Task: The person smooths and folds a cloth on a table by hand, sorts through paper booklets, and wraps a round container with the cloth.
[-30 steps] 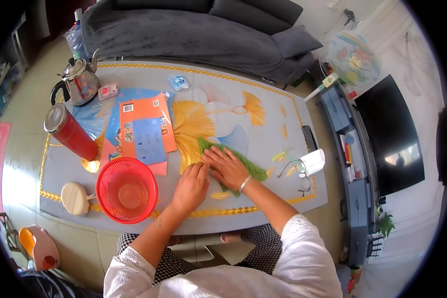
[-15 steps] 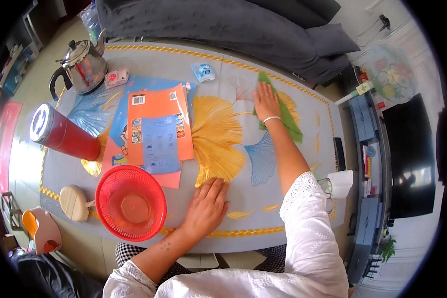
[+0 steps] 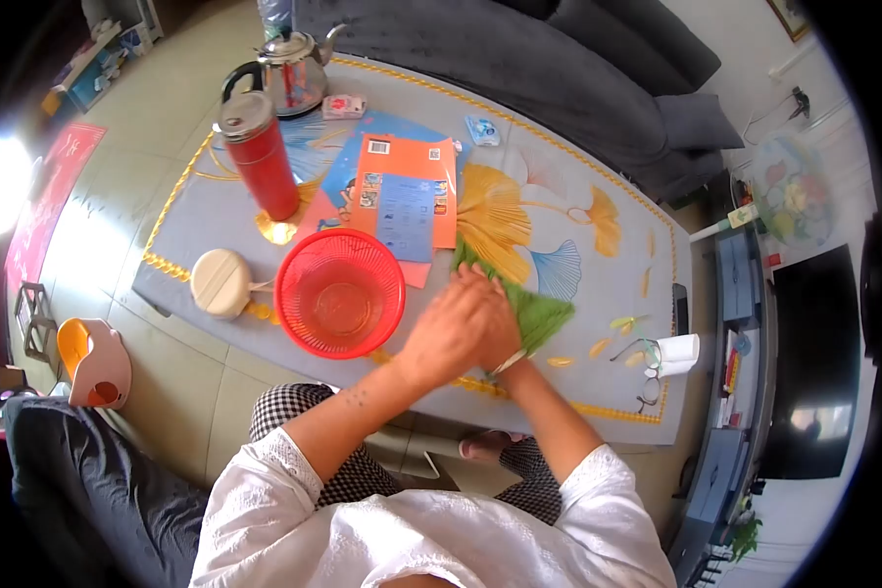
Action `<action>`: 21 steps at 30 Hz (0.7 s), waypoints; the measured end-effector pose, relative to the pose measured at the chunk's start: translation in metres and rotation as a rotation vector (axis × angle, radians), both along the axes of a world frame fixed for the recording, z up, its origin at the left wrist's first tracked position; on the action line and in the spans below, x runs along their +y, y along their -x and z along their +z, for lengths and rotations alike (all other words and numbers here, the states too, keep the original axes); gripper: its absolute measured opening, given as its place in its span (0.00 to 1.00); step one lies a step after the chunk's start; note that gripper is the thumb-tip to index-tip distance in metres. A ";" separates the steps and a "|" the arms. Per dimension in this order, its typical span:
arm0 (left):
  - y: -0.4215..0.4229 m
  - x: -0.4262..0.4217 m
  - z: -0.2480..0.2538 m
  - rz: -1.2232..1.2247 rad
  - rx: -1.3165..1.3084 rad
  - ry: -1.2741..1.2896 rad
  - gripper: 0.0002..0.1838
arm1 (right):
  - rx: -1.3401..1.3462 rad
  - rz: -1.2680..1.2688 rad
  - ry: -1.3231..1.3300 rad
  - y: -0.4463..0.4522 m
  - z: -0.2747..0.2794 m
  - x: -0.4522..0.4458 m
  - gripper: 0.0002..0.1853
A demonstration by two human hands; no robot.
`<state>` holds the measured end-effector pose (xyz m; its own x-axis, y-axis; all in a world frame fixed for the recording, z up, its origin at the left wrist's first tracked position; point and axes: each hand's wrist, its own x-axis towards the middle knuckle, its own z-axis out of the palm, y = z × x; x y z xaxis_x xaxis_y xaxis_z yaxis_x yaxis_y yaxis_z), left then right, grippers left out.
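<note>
A green cloth [image 3: 541, 316] lies on the table close to its near edge, spread in a rough triangle. My right hand [image 3: 500, 318] presses on the cloth, its fingers pointing away from me and partly covered. My left hand [image 3: 446, 328] has come up against the right hand and overlaps it. Blur and overlap hide how the left fingers are bent. Just left of my hands stands a red plastic basket [image 3: 394, 304]. Beyond it, an orange booklet [image 3: 441, 157] and a blue printed sheet [image 3: 407, 218] lie in a stack.
A red tumbler [image 3: 263, 167] and a steel kettle [image 3: 294, 78] stand at the far left. A cream round container [image 3: 220, 284] sits beside the basket. Glasses [image 3: 649, 387] and a white roll [image 3: 678, 355] are at the right end. A grey sofa [image 3: 519, 88] borders the far side.
My right hand and the green cloth have moved from the far right toward me. My left hand has lifted off the table edge and joined the right. The view has shifted.
</note>
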<state>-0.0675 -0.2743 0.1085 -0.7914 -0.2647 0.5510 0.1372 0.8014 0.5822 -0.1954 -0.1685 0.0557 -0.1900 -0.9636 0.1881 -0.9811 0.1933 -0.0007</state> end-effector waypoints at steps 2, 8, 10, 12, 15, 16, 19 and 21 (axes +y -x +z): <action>-0.014 -0.019 0.009 0.096 0.043 -0.054 0.21 | 0.056 -0.032 -0.225 -0.034 -0.006 0.010 0.31; -0.090 -0.065 0.032 0.530 0.106 -0.123 0.19 | -0.182 -0.031 -0.024 -0.056 0.009 0.013 0.29; -0.127 -0.071 0.026 0.648 0.079 -0.200 0.19 | -0.202 -0.013 -0.033 -0.045 0.007 0.020 0.28; -0.160 -0.070 0.008 0.683 0.043 -0.425 0.18 | -0.171 -0.054 -0.038 -0.033 0.009 0.029 0.27; -0.187 -0.061 -0.023 0.673 -0.051 -0.818 0.19 | -0.199 -0.119 -0.053 -0.021 0.012 0.042 0.28; -0.189 -0.057 -0.029 0.572 0.019 -1.110 0.20 | -0.159 -0.189 -0.033 -0.025 0.019 0.046 0.29; -0.182 -0.036 -0.019 0.785 -0.014 -0.542 0.19 | -0.170 -0.269 -0.016 -0.033 0.012 0.061 0.31; -0.172 -0.034 0.002 0.828 -0.034 -0.442 0.16 | -0.181 -0.231 -0.010 -0.039 0.005 0.074 0.30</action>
<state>0.1048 -0.3082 0.1106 -0.2711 -0.9305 0.2464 -0.4002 0.3418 0.8503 -0.1567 -0.0948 0.0609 -0.4343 -0.8924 0.1224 -0.8952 0.4126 -0.1684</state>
